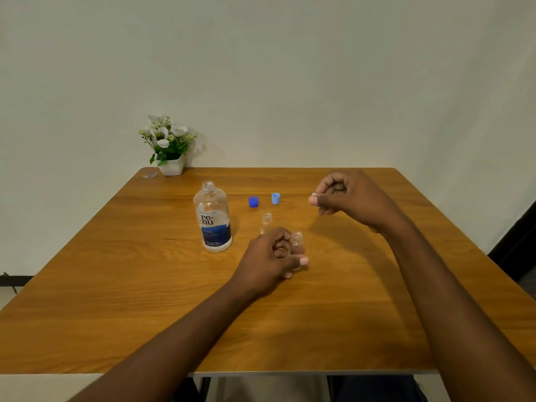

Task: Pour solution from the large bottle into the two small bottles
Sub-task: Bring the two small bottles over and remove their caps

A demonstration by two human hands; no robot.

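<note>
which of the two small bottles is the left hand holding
The near small bottle, gripped by the left hand; the far small bottle stands free behind it.

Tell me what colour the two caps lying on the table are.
One cap is dark blue, the other cap light blue; the head view shows both.

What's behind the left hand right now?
Behind the left hand stands one small clear bottle, uncapped; the hand hides its base. Farther back lie a dark blue cap and a light blue cap.
</note>
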